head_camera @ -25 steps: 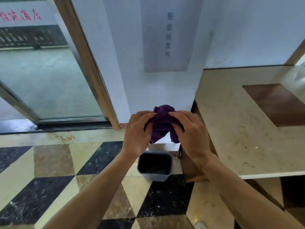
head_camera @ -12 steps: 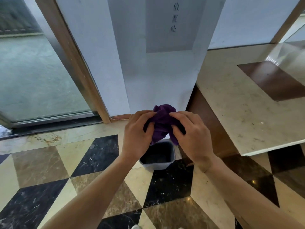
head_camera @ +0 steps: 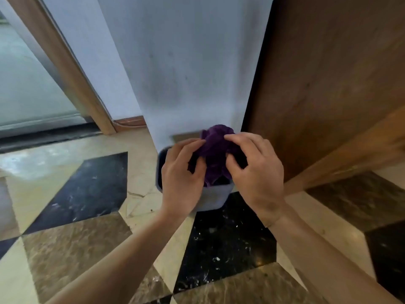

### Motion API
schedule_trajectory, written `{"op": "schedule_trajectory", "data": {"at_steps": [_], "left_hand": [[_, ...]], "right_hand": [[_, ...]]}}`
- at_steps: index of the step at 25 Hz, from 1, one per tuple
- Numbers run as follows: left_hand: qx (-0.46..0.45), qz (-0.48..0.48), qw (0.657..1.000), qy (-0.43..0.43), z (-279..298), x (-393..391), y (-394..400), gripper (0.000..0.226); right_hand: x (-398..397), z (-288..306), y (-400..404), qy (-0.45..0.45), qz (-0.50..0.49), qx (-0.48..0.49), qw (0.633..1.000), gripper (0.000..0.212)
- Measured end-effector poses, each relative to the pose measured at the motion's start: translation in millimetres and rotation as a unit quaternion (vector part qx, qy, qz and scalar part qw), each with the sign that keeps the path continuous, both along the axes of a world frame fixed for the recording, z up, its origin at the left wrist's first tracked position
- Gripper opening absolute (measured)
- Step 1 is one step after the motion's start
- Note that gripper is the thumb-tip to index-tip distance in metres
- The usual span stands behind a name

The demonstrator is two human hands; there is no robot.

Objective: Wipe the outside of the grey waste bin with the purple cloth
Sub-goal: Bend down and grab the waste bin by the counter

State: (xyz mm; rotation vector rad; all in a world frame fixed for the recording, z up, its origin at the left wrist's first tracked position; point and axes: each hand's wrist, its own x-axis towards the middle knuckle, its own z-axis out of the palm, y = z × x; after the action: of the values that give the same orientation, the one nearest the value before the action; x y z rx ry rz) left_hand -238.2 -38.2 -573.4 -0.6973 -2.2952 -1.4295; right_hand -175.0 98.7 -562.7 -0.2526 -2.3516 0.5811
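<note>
A bunched purple cloth is held between both hands, right above the small grey waste bin. The bin stands on the floor against the foot of a white pillar, and my hands hide most of its opening. My left hand pinches the cloth's left side, my right hand its right side. Only the bin's left rim and front wall show.
A white pillar rises behind the bin. A brown wooden panel stands at the right. A glass door with a wooden frame is at the left. The floor is chequered marble tiles.
My head and hands have dropped much closer to the bin. The cloth stays held in both hands and now hangs right over the bin's opening. The countertop has left the view.
</note>
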Motion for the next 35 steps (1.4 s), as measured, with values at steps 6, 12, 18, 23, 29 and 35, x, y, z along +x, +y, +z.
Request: {"op": "schedule_trajectory", "data": {"at_steps": [6,12,18,23,29,35], "left_hand": [[-0.040,-0.056,0.998,0.012,-181.1,9.2,-4.1,0.031],[-0.027,-0.041,0.993,-0.111,-204.8,28.9,-2.0,0.029],[0.029,-0.112,0.969,-0.219,-212.3,28.7,-0.7,0.031],[-0.027,-0.213,0.951,-0.223,-200.0,18.4,-15.6,0.031],[-0.249,-0.118,0.959,0.069,-184.6,-37.2,-39.8,0.038],[-0.505,-0.143,0.836,0.160,-193.7,-80.7,-59.0,0.031]], "right_hand": [[20.8,-192.9,4.3,0.005,-0.009,-0.002,1.000,0.034],[38.3,-235.5,-25.0,-0.075,0.013,-0.093,0.993,0.061],[31.4,-248.4,-34.9,-0.056,-0.011,-0.084,0.995,0.085],[33.9,-249.0,-31.3,-0.052,-0.035,-0.065,0.996,0.075],[33.5,-250.8,-20.1,-0.079,-0.044,-0.058,0.994,0.077],[48.5,-249.5,-19.0,-0.107,-0.056,-0.049,0.991,0.078]]}}
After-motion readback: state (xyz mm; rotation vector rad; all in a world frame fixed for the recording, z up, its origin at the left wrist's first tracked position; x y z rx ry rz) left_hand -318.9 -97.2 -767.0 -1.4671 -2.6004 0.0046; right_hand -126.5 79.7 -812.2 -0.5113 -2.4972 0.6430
